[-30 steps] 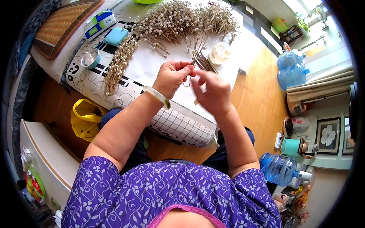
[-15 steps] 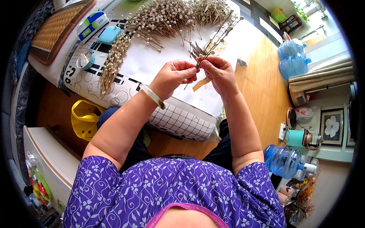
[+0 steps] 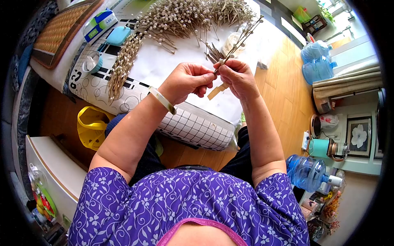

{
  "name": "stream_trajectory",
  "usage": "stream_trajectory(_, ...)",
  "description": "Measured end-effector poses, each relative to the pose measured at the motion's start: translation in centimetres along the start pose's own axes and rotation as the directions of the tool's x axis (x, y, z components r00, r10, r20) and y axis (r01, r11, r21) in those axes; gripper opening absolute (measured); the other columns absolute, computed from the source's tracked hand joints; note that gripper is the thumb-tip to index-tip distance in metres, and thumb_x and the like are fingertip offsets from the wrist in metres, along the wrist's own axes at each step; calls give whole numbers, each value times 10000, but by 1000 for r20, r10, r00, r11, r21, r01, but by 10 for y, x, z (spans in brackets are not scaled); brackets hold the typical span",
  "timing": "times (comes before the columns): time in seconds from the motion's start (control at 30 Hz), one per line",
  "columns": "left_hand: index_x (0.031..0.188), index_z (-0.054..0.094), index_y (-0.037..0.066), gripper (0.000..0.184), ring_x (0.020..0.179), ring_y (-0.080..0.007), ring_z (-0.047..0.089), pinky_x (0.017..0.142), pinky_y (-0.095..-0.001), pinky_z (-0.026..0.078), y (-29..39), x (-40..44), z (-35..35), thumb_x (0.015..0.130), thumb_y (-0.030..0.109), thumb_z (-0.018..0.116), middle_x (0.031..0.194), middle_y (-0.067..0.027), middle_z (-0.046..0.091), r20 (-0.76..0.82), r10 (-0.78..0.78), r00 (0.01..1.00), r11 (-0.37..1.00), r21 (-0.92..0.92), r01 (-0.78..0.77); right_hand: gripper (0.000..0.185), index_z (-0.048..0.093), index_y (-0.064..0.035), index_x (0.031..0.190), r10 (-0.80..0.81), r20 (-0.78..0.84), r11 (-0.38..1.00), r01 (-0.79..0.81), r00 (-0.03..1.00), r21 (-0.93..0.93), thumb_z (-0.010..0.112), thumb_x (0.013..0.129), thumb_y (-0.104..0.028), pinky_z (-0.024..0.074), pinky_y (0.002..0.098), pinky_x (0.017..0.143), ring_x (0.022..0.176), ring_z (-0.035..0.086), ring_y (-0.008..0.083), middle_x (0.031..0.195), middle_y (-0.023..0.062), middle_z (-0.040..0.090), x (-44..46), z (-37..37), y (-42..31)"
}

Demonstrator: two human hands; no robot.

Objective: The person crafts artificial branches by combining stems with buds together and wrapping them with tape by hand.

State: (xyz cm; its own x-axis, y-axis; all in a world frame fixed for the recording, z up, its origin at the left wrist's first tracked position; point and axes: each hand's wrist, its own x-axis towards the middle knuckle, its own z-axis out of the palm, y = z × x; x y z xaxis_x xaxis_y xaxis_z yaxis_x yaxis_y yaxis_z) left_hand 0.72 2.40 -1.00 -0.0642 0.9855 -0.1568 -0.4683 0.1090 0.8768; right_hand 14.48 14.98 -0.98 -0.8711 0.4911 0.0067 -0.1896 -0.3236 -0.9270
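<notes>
My left hand (image 3: 186, 82) pinches the lower end of a few thin stems (image 3: 242, 39) with small pale buds. My right hand (image 3: 238, 78) grips the same stems just above, fingertips almost touching the left ones. The stems slant up to the right. A tan strip (image 3: 218, 91) hangs beneath my right fingers. Behind the hands, short bare stems (image 3: 214, 53) lie beside a round container (image 3: 233, 44). A large heap of budded stems (image 3: 176, 20) covers the table's far side, and a narrow bundle (image 3: 123, 65) lies at the left.
On the table (image 3: 154, 61) at left are a light blue case (image 3: 118, 36), a small round tub (image 3: 92, 62) and a blue-green packet (image 3: 99, 25). A yellow bag (image 3: 91, 128) stands below the left edge. Large water bottles (image 3: 305, 173) are at the right.
My right hand, blurred and apart a second ago, has closed on the stems beside my left. The stems now point up to the right. Over the last half second both hands have barely shifted.
</notes>
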Motion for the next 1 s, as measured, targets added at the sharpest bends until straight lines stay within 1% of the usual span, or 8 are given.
stream_trajectory(0.13, 858, 602, 11, 149, 498, -53, 505, 440, -170, 427, 2, -1, -1, 812, 152, 593, 670, -28, 572, 29, -18, 999, 999, 35, 17, 82, 595, -2, 784, 21, 16, 1000, -22, 1000, 12, 631, 770, -74, 314, 174, 450, 524, 417, 44, 766, 64, 605, 0, -1, 2)
stream_trajectory(0.37, 846, 591, 3, 154, 492, -53, 492, 440, -167, 414, 2, -1, -1, 815, 153, 579, 649, -25, 552, 78, -77, 994, 995, -55, 81, 77, 583, -18, 807, -25, 101, 994, 14, 995, 110, 624, 776, -75, 316, 174, 453, 531, 420, 47, 749, 49, 590, 1, -2, 8)
stream_trajectory(0.57, 853, 590, 1, 160, 484, -55, 501, 454, -173, 431, 2, -1, -2, 821, 156, 572, 650, -26, 556, 109, -90, 990, 985, -137, 105, 86, 552, -29, 774, -60, 89, 998, 62, 994, -17, 581, 813, -100, 350, 177, 492, 572, 458, 50, 707, 29, 564, -1, 5, 9)
stream_trajectory(0.63, 857, 592, 3, 155, 487, -56, 508, 463, -177, 442, 2, -1, -1, 823, 153, 571, 654, -26, 559, 122, -90, 989, 980, -166, 110, 101, 538, -29, 765, -126, 20, 991, 127, 992, -51, 550, 834, -102, 379, 187, 524, 601, 491, 62, 693, 20, 556, -3, 14, 9)
stream_trajectory(0.77, 908, 602, -1, 169, 555, -80, 562, 523, -204, 486, 0, -2, 3, 829, 145, 569, 738, -65, 611, 40, 23, 999, 1000, -15, -23, 110, 528, -28, 762, -153, -58, 985, 148, 987, -86, 538, 843, -101, 397, 195, 546, 620, 512, 77, 680, 14, 554, -6, 18, 9)
stream_trajectory(0.9, 921, 610, -9, 182, 608, -104, 591, 566, -223, 504, -2, -1, 2, 831, 144, 568, 793, -95, 634, -17, 115, 993, 978, 176, -111, 114, 523, -27, 756, -193, -80, 953, 168, 978, -252, 541, 845, -95, 385, 186, 570, 630, 474, 56, 683, -5, 526, -4, 12, 16)
stream_trajectory(0.93, 921, 610, -9, 182, 608, -104, 591, 566, -223, 504, -2, 0, 2, 831, 144, 568, 793, -95, 634, -17, 114, 993, 978, 177, -109, 107, 529, -27, 766, -209, -73, 927, 174, 975, -331, 542, 847, -96, 377, 179, 590, 642, 453, 50, 700, -11, 510, -3, 10, 18)
stream_trajectory(1.0, 909, 613, -14, 174, 596, -99, 583, 561, -217, 499, -2, 1, 0, 830, 134, 570, 755, -81, 629, -61, 69, 996, 978, 203, -56, 110, 528, -27, 760, -202, -84, 922, 160, 976, -353, 545, 845, -96, 375, 177, 593, 643, 449, 46, 700, -15, 509, -2, 10, 20)
